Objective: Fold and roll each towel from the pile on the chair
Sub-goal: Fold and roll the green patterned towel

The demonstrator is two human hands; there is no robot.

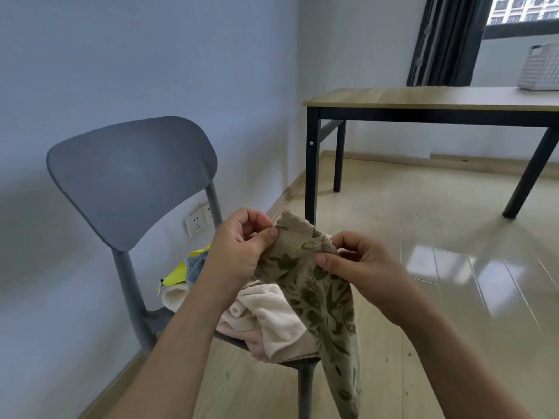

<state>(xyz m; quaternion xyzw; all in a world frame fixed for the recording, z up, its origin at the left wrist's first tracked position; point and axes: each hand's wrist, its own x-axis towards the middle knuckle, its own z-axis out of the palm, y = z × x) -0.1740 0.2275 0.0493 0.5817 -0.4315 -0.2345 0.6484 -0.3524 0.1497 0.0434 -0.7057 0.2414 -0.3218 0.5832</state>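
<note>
A beige towel with a green leaf pattern [326, 300] hangs in front of me, its lower end dangling past the chair seat. My left hand [239, 249] pinches its top edge near a corner. My right hand [357, 261] pinches the same edge a little to the right. Below them a pile of towels [272, 322] lies on the grey chair [133, 179]: cream and pale pink ones in front, a blue-grey one and a yellow one behind my left wrist.
A wooden table with black legs [423, 99] stands to the right, with a white textured box [541, 68] on its far end. Glossy floor spreads under and before it. A wall socket [199, 222] sits behind the chair. Dark curtains hang by the window.
</note>
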